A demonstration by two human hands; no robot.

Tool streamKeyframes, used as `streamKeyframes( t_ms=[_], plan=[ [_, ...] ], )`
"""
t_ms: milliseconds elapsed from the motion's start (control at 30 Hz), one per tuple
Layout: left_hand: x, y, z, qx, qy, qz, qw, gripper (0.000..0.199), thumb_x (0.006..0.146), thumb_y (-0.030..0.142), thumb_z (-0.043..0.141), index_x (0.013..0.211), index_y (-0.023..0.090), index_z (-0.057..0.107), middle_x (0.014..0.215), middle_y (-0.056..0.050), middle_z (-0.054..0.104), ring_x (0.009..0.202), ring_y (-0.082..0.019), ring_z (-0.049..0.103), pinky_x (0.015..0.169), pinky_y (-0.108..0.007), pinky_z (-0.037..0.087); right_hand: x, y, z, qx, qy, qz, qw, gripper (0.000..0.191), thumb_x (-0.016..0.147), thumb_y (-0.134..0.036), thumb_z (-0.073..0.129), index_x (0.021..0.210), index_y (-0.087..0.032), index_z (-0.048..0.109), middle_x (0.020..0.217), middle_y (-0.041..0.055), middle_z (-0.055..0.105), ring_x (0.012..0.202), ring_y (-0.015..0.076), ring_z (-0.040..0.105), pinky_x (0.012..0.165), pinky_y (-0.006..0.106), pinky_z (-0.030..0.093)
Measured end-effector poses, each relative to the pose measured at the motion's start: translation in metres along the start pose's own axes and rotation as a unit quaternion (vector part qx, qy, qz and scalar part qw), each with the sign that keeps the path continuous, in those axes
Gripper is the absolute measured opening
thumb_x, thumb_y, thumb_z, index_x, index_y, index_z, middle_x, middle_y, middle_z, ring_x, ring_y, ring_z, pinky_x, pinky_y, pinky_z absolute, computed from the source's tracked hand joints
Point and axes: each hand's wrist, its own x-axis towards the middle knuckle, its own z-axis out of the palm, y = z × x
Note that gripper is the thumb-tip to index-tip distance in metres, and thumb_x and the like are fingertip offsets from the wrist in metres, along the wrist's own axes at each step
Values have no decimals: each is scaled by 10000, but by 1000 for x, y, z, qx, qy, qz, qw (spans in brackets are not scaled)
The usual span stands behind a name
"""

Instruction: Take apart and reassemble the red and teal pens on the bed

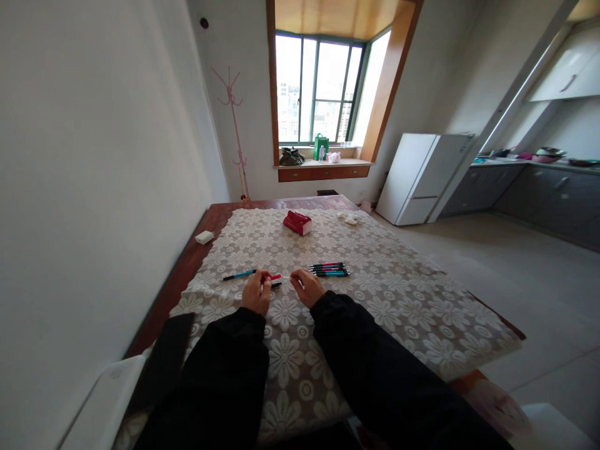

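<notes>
My left hand (257, 292) is closed on a red pen barrel (275, 277) over the patterned tablecloth. Facing it, my right hand (306, 287) pinches a thin whitish piece (285, 277) that reaches toward the red barrel. A blue and black pen (239, 275) lies just left of my left hand, its right end close to my fingers. Below the red barrel, a small black part (276, 285) shows beside my left fingers. Several pens (330, 270) in black, red and blue lie in a row beyond and to the right of my right hand.
A red tissue pack (297, 223) lies farther back on the tablecloth (375, 300), with crumpled white tissue (349, 219) to its right. A small white box (204, 237) sits at the left edge. A dark flat object (164, 356) lies at the near left.
</notes>
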Motion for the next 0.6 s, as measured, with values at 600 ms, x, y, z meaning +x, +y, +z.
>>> streamKeyframes(
  t_ms=[600],
  plan=[
    [1, 11, -5, 40, -11, 79, 996, 82, 801, 216, 502, 823, 219, 582, 813, -44, 611, 812, -208, 541, 733, -342, 443, -2, 7, 3, -40, -38, -26, 998, 73, 874, -182, 498, 892, -196, 568, 781, 50, 577, 782, 187, 541, 734, 297, 443]
  ],
)
